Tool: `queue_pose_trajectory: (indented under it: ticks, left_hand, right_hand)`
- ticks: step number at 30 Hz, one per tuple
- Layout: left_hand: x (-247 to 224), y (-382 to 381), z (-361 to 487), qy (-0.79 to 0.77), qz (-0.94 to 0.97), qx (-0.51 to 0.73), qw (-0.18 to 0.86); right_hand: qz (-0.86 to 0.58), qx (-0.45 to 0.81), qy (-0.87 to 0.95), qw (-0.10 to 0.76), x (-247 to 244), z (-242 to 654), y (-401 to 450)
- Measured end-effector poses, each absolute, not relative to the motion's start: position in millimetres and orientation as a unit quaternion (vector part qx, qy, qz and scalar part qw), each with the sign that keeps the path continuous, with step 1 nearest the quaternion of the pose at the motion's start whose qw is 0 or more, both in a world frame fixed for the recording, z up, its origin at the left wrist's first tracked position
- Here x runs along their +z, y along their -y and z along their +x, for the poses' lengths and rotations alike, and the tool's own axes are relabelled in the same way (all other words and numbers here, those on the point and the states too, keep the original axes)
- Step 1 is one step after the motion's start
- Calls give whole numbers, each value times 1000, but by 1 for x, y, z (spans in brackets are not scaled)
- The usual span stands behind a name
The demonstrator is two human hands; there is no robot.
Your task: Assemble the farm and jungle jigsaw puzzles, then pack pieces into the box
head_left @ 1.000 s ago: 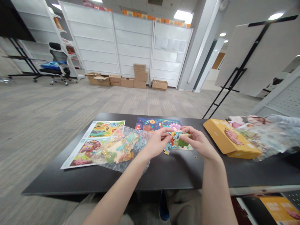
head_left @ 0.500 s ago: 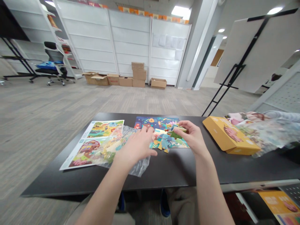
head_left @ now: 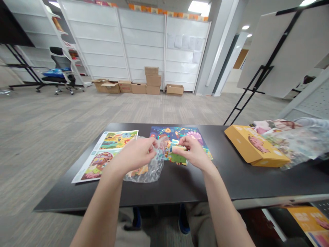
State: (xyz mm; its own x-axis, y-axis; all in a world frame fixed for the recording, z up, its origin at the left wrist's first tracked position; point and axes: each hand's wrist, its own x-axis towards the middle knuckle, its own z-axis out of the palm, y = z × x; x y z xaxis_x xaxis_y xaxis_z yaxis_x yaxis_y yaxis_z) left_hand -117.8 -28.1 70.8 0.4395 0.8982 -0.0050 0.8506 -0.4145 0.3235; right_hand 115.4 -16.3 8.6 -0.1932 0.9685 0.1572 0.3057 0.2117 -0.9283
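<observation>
Head view, live: the right hand (head_left: 194, 152) pinches a stiff, light cardboard puzzle piece (head_left: 178, 157), best held by its edges, above the blue puzzle sheet (head_left: 174, 133) mid-worktop (head_left: 180, 185). The left hand (head_left: 135, 154) pinches a soft, slippery clear plastic bag (head_left: 151, 169).

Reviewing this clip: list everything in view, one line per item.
Table: one, black, in front of the person.
Picture sheet: one, multicoloured, left on the table.
Puzzle board: one, dark blue, middle of the table.
Puzzle pieces: a few, green and yellow, in the right hand.
Clear bag: one, see-through, under the left hand.
Yellow box: one, yellow, right on the table.
Crumpled bag: one, see-through, right of the yellow box.
Cardboard boxes: about eight, brown, along the far wall.
Office chair: one, black and white, far left.
Easel board: one, white, far right.
Left hand: one, bare, on the clear bag.
Right hand: one, bare, holding the puzzle pieces.
</observation>
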Motion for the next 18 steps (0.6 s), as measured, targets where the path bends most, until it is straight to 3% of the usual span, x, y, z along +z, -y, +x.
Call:
queue_pose_trajectory:
  ticks: [11,14,18]
  left_hand:
    - [77,25,-126,-476,830,189,221]
    - [81,26,-126,-475,835,192,201]
    - [85,27,-127,-478,839,185,183]
  right_hand:
    - [-422,457,605,497,-13,31,19]
    - [-381,503,605,486,-16,19,18]
    - [-368,468,669,446,-18,8,19]
